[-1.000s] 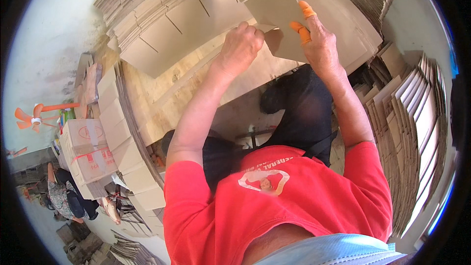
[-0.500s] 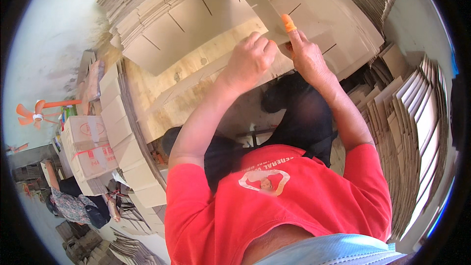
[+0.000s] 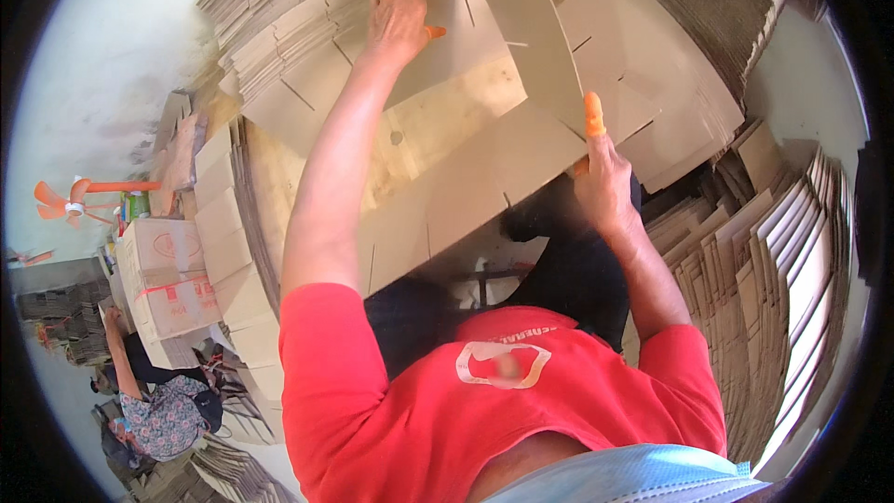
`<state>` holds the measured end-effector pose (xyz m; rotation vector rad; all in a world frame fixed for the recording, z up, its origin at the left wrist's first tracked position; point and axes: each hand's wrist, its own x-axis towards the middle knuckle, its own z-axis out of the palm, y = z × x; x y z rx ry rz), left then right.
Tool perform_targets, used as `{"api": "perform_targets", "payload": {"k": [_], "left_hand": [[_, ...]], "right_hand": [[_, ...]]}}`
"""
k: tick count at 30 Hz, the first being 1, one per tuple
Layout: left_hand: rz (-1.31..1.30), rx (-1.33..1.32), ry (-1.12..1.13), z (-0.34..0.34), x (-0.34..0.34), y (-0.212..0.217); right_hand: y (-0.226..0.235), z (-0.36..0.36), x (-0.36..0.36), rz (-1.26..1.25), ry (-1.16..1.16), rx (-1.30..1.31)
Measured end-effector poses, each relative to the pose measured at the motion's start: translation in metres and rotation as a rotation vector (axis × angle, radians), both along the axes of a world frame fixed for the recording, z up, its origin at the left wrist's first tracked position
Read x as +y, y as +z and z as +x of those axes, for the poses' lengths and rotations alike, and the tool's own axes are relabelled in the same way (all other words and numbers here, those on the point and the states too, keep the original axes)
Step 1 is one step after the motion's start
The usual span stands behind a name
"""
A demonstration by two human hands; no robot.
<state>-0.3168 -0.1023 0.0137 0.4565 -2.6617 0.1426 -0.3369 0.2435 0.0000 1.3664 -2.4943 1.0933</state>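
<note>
Your left hand [image 3: 399,23] lies with fingers spread flat on the top sheet [image 3: 447,37] of the cardboard stack [image 3: 307,0] at the far edge of the wooden table [image 3: 438,121], while your right hand [image 3: 603,182] pinches the near sheet [image 3: 484,186] at the table's right edge.

A moment ago our hands worked close together at the far edge of a cardboard sheet. Now they are well apart: our left hand [image 3: 399,23] has reached far and left onto the stack [image 3: 307,84] of flat sheets, while our right hand [image 3: 605,182] has dropped nearer and rightward, its orange-capped finger raised against the long strip [image 3: 531,33], which now stands tilted between them.
</note>
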Motion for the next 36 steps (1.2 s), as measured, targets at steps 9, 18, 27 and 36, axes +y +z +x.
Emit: {"api": "perform_targets", "payload": {"k": [9, 18, 27, 36], "left_hand": [[-0.096, -0.082, 0.111, -0.029, -0.025, -0.033], [-0.004, 0.008, 0.105, -0.019, -0.021, -0.016], [-0.063, 0.06, -0.015, -0.017, -0.044, -0.026], [-0.064, 0.17, -0.21, 0.011, 0.003, -0.013]], "right_hand": [[0.002, 0.008, 0.009, -0.033, -0.089, 0.035], [-0.001, 0.02, 0.019, -0.017, -0.048, 0.034], [-0.003, 0.019, 0.019, -0.056, -0.053, 0.097], [0.0, 0.021, 0.018, -0.147, -0.048, 0.164]]}}
